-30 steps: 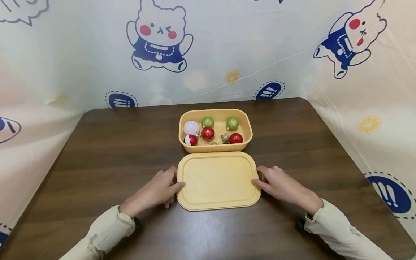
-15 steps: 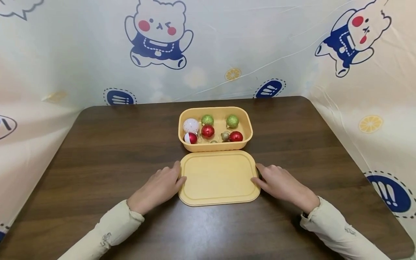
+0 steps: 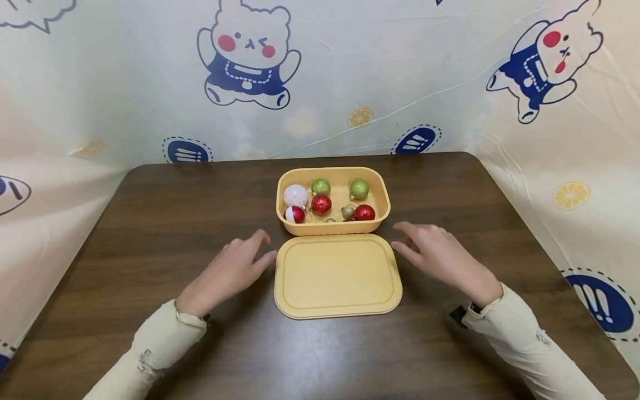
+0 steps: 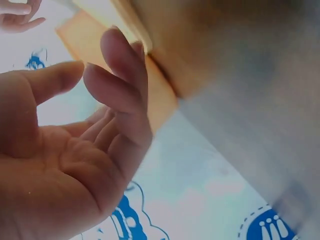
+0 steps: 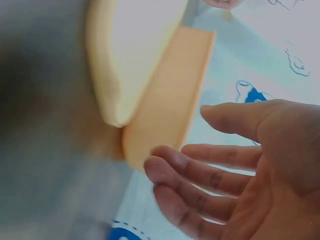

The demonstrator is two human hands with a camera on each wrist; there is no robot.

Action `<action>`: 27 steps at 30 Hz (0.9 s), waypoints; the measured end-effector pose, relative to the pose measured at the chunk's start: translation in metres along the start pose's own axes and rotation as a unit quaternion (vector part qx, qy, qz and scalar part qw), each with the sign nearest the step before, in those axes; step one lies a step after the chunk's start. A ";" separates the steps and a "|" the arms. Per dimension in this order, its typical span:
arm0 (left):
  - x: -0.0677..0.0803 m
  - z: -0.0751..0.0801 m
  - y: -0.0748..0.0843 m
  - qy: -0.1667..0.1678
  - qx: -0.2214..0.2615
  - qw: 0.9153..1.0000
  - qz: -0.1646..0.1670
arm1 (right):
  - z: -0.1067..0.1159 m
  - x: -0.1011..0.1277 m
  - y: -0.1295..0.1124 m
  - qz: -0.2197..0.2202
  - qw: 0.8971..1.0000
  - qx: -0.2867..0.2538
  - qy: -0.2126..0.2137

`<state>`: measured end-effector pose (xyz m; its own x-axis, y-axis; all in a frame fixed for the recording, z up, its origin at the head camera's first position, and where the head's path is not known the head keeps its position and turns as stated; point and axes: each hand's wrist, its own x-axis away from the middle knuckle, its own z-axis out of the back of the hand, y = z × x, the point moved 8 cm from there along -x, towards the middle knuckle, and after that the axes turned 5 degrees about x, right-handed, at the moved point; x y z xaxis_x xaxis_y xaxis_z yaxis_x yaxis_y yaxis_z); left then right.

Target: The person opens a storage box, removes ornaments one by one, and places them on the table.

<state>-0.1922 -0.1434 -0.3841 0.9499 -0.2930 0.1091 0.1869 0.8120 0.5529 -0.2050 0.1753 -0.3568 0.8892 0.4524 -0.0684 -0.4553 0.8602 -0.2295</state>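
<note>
Two hands — left hand (image 3: 227, 273), right hand (image 3: 440, 256) — fingers relaxed, nr one lid (image 3: 337, 276).

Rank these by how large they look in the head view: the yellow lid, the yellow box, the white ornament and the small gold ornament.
1. yellow lid, though it lies nearer the camera than the box, so this part is unsure.
2. yellow box.
3. white ornament.
4. small gold ornament, clearly the smallest.

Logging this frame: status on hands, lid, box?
Left hand and right hand open, off the lid. Lid flat on table, in front of open box of baubles. Nothing in the way.
</note>
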 end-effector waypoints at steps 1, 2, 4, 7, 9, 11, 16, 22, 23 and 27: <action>-0.003 0.005 0.000 0.007 0.011 1.000 -0.002 | 0.005 -0.004 -0.001 0.005 1.000 0.004 0.010; -0.006 0.011 0.000 0.016 0.019 1.000 -0.007 | 0.011 -0.009 -0.002 0.012 1.000 0.008 0.020; -0.013 0.020 0.000 0.031 0.039 0.999 -0.014 | 0.019 -0.018 -0.004 0.022 0.999 0.011 0.034; -0.023 0.031 -0.002 0.044 0.071 0.996 -0.015 | 0.028 -0.033 -0.006 0.036 0.998 0.014 0.045; -0.030 0.036 -0.003 0.048 0.093 0.994 -0.013 | 0.030 -0.043 -0.007 0.036 0.999 0.012 0.039; -0.038 0.039 -0.004 0.050 0.111 0.992 -0.014 | 0.029 -0.053 -0.007 0.035 0.999 0.007 0.029; -0.060 0.038 -0.007 0.042 0.158 0.986 -0.018 | 0.021 -0.075 -0.010 0.040 0.999 -0.011 -0.005; -0.079 0.031 -0.010 0.033 0.202 0.978 -0.036 | 0.008 -0.089 -0.010 0.048 0.998 -0.027 -0.016; -0.081 0.029 -0.010 0.032 0.209 0.976 -0.043 | 0.004 -0.091 -0.009 0.049 0.998 -0.031 -0.018; -0.086 0.026 -0.013 0.038 0.228 0.971 -0.060 | -0.011 -0.098 -0.005 0.054 0.997 -0.054 -0.033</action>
<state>-0.2825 -0.1421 -0.3796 0.9473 -0.3188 -0.0303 0.1831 0.4616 0.8680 -0.2900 0.1241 -0.3601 0.8282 0.5594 -0.0353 -0.5384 0.7765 -0.3274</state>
